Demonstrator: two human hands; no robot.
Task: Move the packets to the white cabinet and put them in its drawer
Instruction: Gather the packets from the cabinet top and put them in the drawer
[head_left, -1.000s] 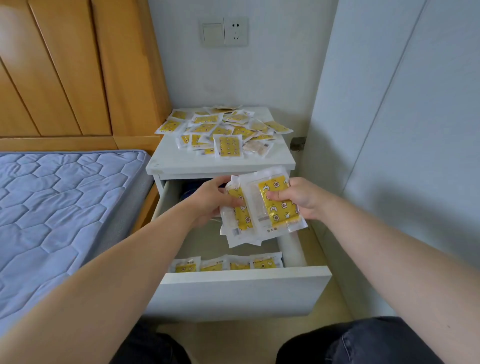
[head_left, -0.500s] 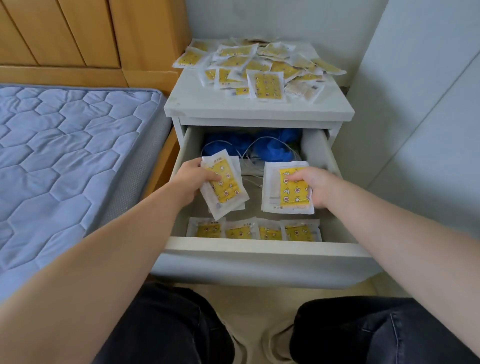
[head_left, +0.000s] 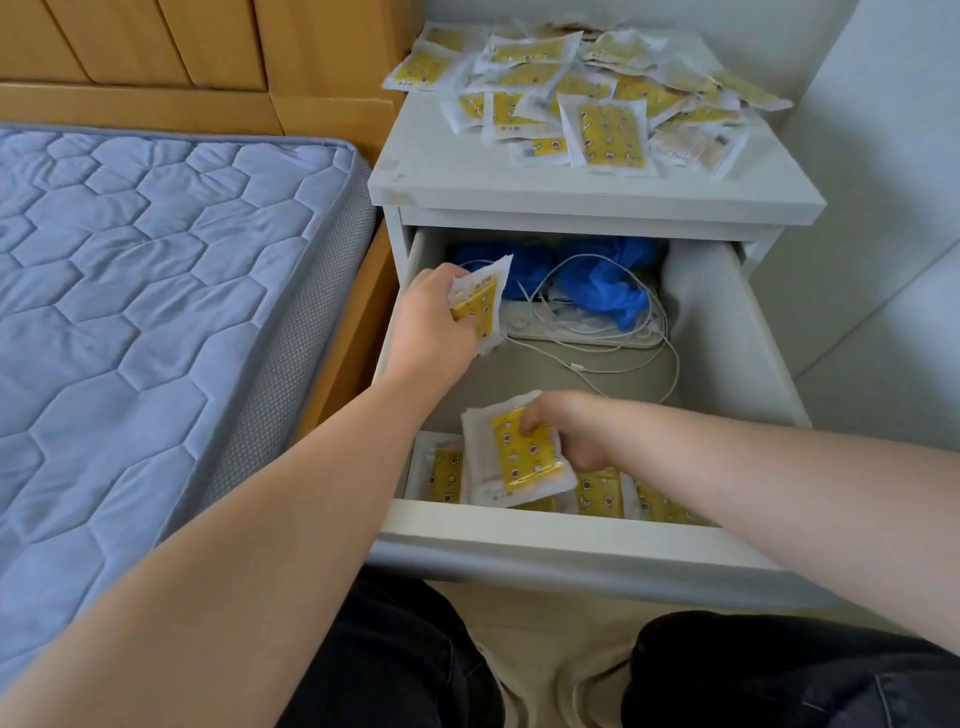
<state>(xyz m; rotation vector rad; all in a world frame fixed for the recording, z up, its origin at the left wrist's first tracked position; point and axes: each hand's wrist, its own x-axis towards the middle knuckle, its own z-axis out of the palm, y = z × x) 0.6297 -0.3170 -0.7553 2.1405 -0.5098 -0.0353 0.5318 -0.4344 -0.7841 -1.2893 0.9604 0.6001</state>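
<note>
- The drawer (head_left: 719, 338) of the white cabinet (head_left: 467, 184) stands pulled well out, so both hands can reach in from above; a row of yellow packets (head_left: 447, 475) lies along its front wall, apparently so that it fills in order
- The right hand (head_left: 579, 434) holds a small stack of packets (head_left: 522, 457) low over that row, probably to lay it there; its fingers curl round the stack's right edge, one fingertip on the yellow face
- The left hand (head_left: 428, 325) grips a second stack (head_left: 480, 306) tilted near the drawer's left wall, beside blue crumpled material (head_left: 597, 286) and a white cable (head_left: 597, 358); its fingers are clenched round the stack, likely waiting its turn
- A loose heap of packets (head_left: 605, 111) covers the cabinet top; most of the job seems left
</note>
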